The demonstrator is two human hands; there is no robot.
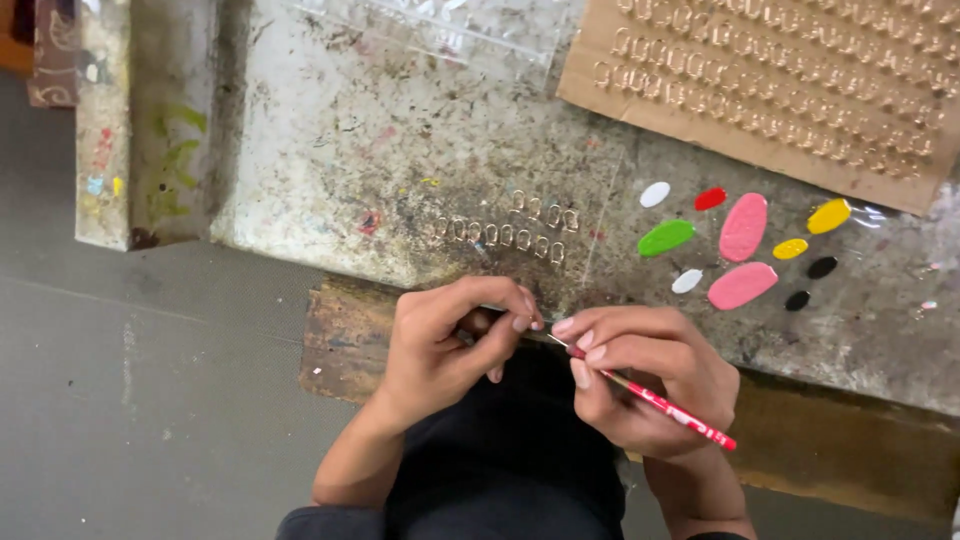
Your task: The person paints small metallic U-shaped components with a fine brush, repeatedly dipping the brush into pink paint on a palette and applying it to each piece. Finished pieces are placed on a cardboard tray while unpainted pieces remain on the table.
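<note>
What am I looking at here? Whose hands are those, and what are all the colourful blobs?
There is one picture, taken by a camera on a person's head, looking down at their own two hands. The right hand holds a thin red paintbrush. The left hand has its fingers pinched together right at the brush tip; whatever it pinches is too small to see. In front lies a worn, stained worktable. On it are blobs of paint: pink, green, red, yellow, white and black. Near the hands sit rows of small metal rings. Further back, a cardboard sheet carries many more of them.
</note>
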